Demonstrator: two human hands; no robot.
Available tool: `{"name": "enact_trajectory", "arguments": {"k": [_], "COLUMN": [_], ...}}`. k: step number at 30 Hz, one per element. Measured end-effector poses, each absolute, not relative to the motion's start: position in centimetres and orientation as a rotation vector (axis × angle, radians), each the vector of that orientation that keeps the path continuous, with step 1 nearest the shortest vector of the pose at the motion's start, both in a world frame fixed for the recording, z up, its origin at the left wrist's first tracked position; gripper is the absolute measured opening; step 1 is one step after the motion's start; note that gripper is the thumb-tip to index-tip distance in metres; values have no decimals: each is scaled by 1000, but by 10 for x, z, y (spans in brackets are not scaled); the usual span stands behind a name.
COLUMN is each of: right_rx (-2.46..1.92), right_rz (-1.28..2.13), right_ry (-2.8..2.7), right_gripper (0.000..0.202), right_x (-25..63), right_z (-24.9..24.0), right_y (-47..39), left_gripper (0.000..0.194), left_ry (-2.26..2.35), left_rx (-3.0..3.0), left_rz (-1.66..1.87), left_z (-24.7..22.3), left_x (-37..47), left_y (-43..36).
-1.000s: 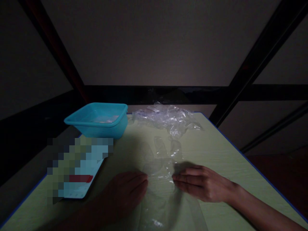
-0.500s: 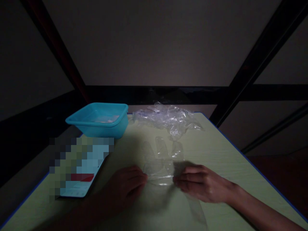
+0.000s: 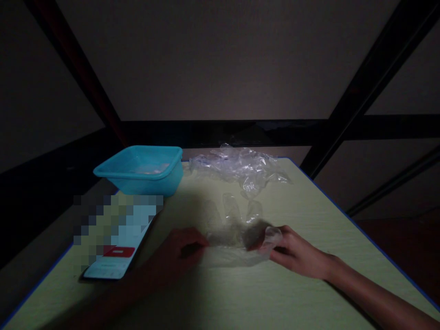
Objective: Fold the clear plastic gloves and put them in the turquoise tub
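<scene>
A transparent disposable plastic glove [image 3: 231, 257] lies on the table [image 3: 247, 298] between the person's two hands, near the middle of the tabletop, with three of its flat finger shapes showing and pointing toward the far edge. Its near part forms a hazy band that runs crosswise from one hand to the other, and a loose flap of the film rises over the fingers at the right end. The left hand [image 3: 184, 250] is narrow, its thumb and forefinger drawn together in a small ring with the tips pinching the left end of the band. The right hand [image 3: 295, 256] grips the other end, the film caught at its fingertips and the flap partly covering them, with the thumb below. Just beyond the glove's finger ends, a crumpled heap of clear plastic gloves [image 3: 242, 169] spreads along the far edge of the table, glossy and tangled; how many there are cannot be told. To the left of the heap, at the far left corner, stands a turquoise plastic basin [image 3: 151, 183] with something pale inside, too dim to identify. In front of the basin lies a smartphone [image 3: 132, 240], its screen lit and partly pixelated, with a red button [image 3: 118, 251] near the lower end. The tabletop is pale yellow-green with blue edging, and a dim wall [image 3: 223, 64] stands behind it.
</scene>
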State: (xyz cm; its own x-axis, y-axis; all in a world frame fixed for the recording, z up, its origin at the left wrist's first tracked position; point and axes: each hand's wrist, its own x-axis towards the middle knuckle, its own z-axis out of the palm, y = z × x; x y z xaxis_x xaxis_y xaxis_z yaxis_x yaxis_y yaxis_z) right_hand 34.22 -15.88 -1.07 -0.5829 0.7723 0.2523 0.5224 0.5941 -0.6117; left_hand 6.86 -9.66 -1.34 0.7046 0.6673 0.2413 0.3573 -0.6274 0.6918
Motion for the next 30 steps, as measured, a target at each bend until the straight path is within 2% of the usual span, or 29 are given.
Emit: {"name": "enact_trajectory", "arguments": {"k": [7,14,24,30], "right_rx": [-1153,-1168,-1365,-1369], "right_rz": [872,1127,1058,1066], "right_ry": [-2093,-1881,-1802,-1781], "right_gripper": [36,32,19,18], "right_x": [340,335,331,331], "right_z": [-14,-10,-9,-10], "right_y": [-156,-153,-150,-150], "left_gripper": [21,24,19,38], "left_ry": [1018,1008,1056,976], "left_rx": [2067,1975,1797,1675], "left_rz": [548,468,493,474], "left_z": [-14,-10,-7,-8], "left_x": [75,81,87,82], "left_y": [-95,-94,-95,-93]}}
